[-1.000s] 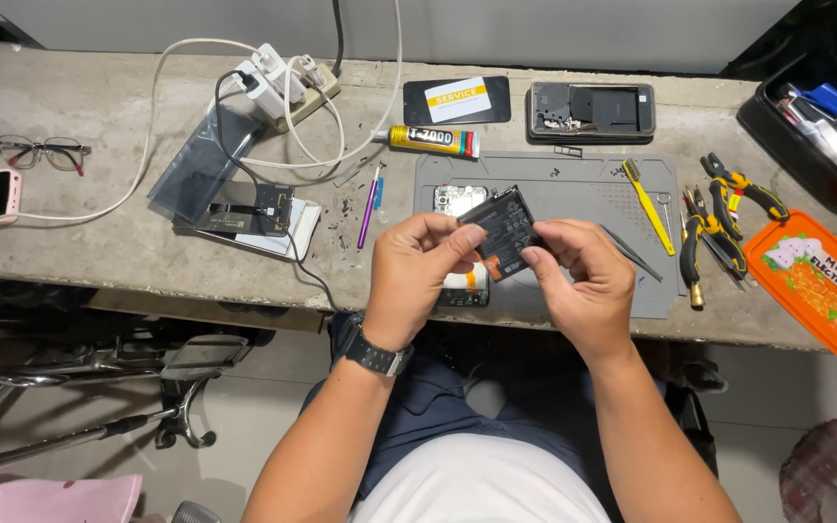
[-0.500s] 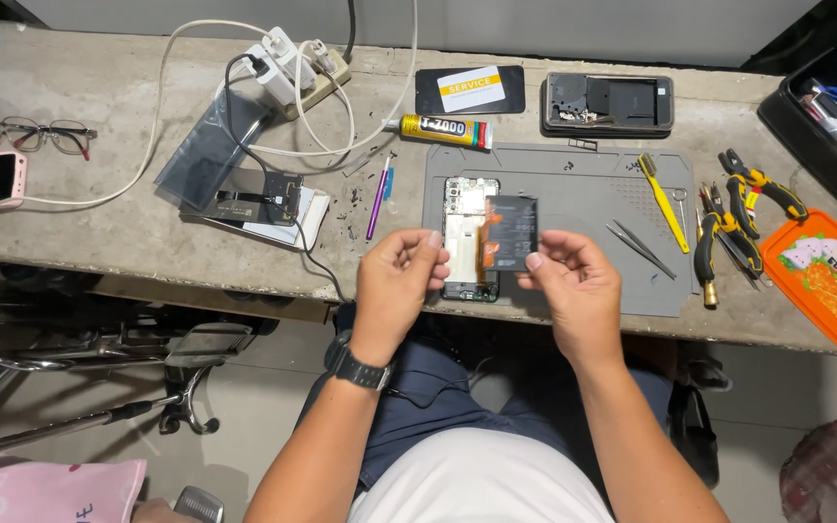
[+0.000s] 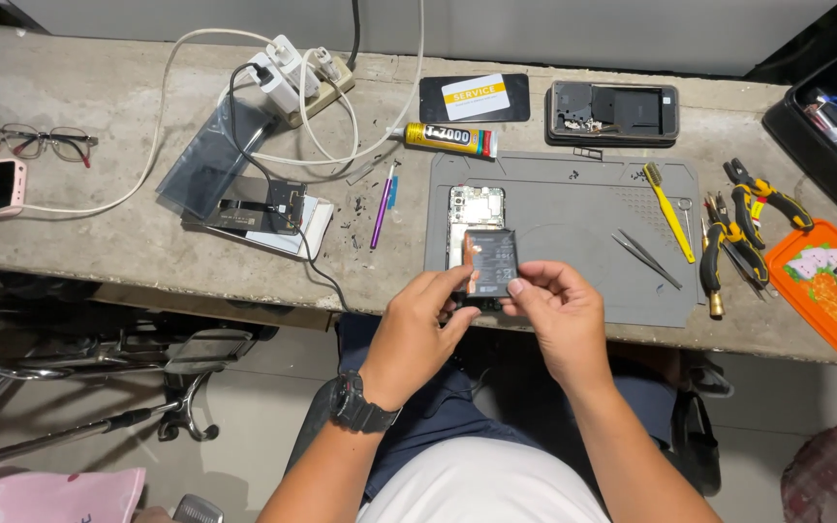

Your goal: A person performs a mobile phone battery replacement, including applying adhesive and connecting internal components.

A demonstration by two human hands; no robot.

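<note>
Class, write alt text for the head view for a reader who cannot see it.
Both hands, left hand and right hand, hold a flat black phone battery above an opened phone on a grey repair mat, with tweezers alongside.

My left hand (image 3: 418, 324) and right hand (image 3: 559, 315) are bare, no gloves or rings showing. Just behind my left hand, a chunky black wristwatch (image 3: 360, 407) circles the wrist. My forearms are uncovered; nearer me, a white shirt (image 3: 481, 484) and dark blue trousers (image 3: 438, 412).

Black battery (image 3: 489, 262) (grey mat (image 3: 573, 208))
</note>
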